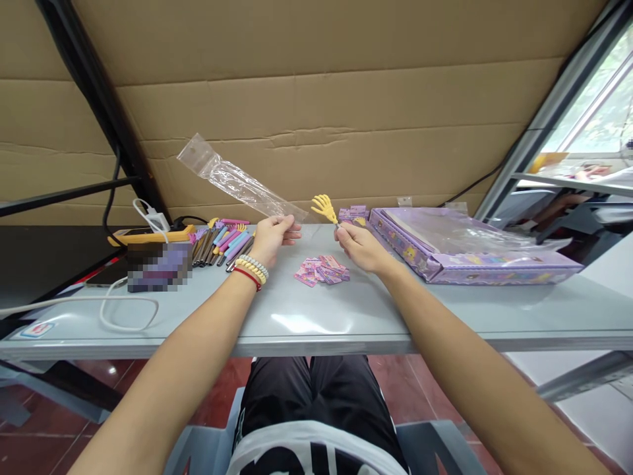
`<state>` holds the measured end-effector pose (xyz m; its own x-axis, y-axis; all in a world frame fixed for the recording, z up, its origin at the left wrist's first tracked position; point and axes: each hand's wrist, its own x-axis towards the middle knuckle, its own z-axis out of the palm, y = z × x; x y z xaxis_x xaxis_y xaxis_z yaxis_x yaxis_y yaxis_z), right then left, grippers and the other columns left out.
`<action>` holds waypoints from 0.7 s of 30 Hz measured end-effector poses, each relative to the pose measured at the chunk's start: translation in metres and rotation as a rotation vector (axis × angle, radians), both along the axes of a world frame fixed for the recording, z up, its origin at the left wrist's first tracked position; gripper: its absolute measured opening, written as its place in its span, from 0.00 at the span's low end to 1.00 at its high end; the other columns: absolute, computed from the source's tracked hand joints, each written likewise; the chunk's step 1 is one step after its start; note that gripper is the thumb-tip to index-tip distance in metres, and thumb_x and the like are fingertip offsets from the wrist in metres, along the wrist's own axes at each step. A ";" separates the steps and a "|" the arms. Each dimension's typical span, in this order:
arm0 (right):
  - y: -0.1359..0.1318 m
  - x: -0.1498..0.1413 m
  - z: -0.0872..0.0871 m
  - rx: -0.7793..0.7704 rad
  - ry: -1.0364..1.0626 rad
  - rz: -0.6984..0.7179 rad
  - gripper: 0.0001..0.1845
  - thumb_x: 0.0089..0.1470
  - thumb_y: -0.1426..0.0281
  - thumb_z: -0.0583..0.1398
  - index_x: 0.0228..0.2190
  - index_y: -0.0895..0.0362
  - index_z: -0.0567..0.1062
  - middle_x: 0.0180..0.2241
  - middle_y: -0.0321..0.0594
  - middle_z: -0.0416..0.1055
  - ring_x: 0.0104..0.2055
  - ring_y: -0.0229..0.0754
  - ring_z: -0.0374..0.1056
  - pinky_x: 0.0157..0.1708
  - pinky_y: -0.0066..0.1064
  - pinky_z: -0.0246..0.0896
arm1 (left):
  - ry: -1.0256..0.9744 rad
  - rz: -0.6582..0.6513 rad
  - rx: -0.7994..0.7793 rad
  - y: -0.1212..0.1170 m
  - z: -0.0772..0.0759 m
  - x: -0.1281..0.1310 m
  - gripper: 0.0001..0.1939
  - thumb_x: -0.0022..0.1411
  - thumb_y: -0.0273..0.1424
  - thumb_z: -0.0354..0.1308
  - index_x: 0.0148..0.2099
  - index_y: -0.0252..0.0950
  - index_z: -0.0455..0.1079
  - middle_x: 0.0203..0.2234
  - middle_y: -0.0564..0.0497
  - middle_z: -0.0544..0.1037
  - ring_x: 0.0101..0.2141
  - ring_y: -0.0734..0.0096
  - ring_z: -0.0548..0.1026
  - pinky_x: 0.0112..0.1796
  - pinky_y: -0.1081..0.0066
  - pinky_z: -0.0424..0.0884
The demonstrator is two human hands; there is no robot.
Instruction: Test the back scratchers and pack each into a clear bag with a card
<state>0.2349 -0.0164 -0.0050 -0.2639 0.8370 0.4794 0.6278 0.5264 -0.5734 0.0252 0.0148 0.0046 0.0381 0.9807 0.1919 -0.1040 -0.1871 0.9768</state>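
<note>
My left hand point(277, 239) pinches the lower end of a long clear plastic bag point(242, 181), which slants up to the left in front of the cardboard. In my right hand point(360, 245) is a back scratcher point(325, 207) with a yellow hand-shaped head; its handle is mostly hidden in my fingers. The bag's near end and the yellow head are close together but apart. Between my hands, on the grey table, lies a loose pile of small pink and purple cards point(322, 270).
Several coloured scratchers point(222, 243) lie heaped left of my left hand. A purple printed box point(469, 247) with plastic bags on top stands at right. More cards point(353, 214) lie behind my right hand. A white cable point(129, 326) loops across the table's left side.
</note>
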 end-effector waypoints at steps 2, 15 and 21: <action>0.001 0.001 -0.001 0.016 0.021 0.012 0.21 0.61 0.56 0.44 0.34 0.57 0.68 0.26 0.35 0.63 0.29 0.37 0.59 0.31 0.28 0.52 | -0.034 0.008 0.005 0.000 0.001 0.000 0.10 0.59 0.35 0.59 0.34 0.32 0.67 0.33 0.45 0.79 0.26 0.74 0.77 0.27 0.74 0.70; 0.005 0.003 -0.003 0.043 -0.131 -0.086 0.21 0.56 0.55 0.51 0.21 0.56 0.63 0.18 0.33 0.58 0.23 0.34 0.51 0.25 0.28 0.45 | -0.263 -0.034 -0.007 -0.003 0.006 -0.001 0.11 0.56 0.34 0.61 0.28 0.31 0.66 0.22 0.52 0.75 0.20 0.75 0.75 0.24 0.75 0.70; 0.007 0.005 -0.003 0.101 -0.066 -0.133 0.21 0.55 0.55 0.53 0.24 0.58 0.71 0.19 0.34 0.61 0.23 0.34 0.52 0.25 0.28 0.45 | -0.303 -0.075 -0.036 -0.005 0.008 -0.002 0.13 0.59 0.37 0.57 0.28 0.32 0.67 0.23 0.49 0.76 0.23 0.69 0.78 0.24 0.74 0.70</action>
<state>0.2403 -0.0091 -0.0075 -0.1881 0.8152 0.5478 0.7305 0.4890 -0.4768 0.0229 0.0099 0.0130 0.0568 0.9836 0.1712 -0.4036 -0.1342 0.9050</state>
